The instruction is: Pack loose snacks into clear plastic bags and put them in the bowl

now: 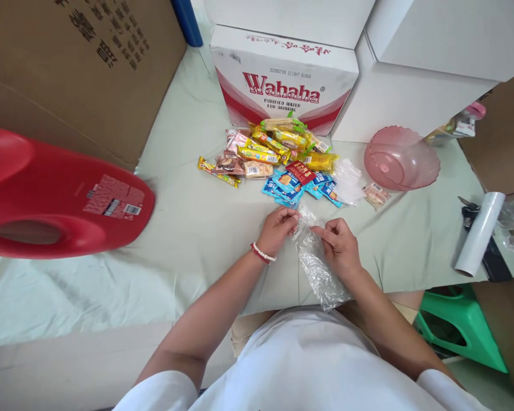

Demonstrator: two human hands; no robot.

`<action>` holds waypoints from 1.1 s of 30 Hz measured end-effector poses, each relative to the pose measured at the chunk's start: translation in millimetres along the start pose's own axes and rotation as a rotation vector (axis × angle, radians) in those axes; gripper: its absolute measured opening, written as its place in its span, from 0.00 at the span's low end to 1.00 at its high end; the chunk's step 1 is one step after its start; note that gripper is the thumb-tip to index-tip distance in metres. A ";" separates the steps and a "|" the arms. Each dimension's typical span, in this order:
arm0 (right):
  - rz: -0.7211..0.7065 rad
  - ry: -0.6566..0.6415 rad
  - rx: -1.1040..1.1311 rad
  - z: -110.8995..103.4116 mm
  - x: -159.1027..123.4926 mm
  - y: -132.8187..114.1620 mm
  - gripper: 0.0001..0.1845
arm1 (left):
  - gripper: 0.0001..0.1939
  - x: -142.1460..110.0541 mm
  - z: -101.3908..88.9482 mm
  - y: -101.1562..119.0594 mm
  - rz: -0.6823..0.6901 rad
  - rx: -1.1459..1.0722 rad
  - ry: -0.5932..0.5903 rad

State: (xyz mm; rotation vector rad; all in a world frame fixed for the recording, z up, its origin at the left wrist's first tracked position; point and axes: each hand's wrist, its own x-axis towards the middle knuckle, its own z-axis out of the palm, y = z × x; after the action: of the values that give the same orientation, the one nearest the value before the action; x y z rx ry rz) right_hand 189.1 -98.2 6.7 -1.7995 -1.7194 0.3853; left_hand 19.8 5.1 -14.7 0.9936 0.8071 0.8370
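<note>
My left hand point(277, 231) pinches the upper end of a clear plastic bag point(319, 274) — finger and thumb nearly together — while my right hand point(341, 246), most of its fingers curled in and one pointing at the bag, sits against it just opposite (whether it truly grips the plastic, I can't tell). The crinkled bag trails from between my hands to the near edge of the worktop point(197, 228), by my white shirt point(308, 359). Just beyond lie blue snack packets point(286, 181), then yellow-wrapped snacks point(257, 154) heaped before the Wahaha box point(285, 80).
</note>
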 end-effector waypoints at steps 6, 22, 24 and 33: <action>-0.033 0.046 0.096 -3.7 1.3 -0.4 0.17 | 0.16 -1.9 0.0 2.7 0.012 0.051 -0.007; -0.076 0.003 0.043 -8.4 22.0 -13.4 0.16 | 0.20 -5.5 -2.8 2.9 0.076 0.068 -0.042; -0.054 -0.055 0.075 -2.7 28.7 -15.4 0.14 | 0.19 -5.4 -3.2 2.6 0.082 0.053 -0.046; 0.350 -0.094 0.660 20.6 37.4 -8.1 0.15 | 0.14 -5.0 -0.9 -0.3 0.100 0.042 -0.051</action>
State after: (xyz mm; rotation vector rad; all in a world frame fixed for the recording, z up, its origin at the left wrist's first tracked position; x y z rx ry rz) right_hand 174.6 -57.5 3.2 -1.5785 -1.1254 1.0591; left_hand 16.9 0.9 -14.3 1.0954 0.7387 0.8798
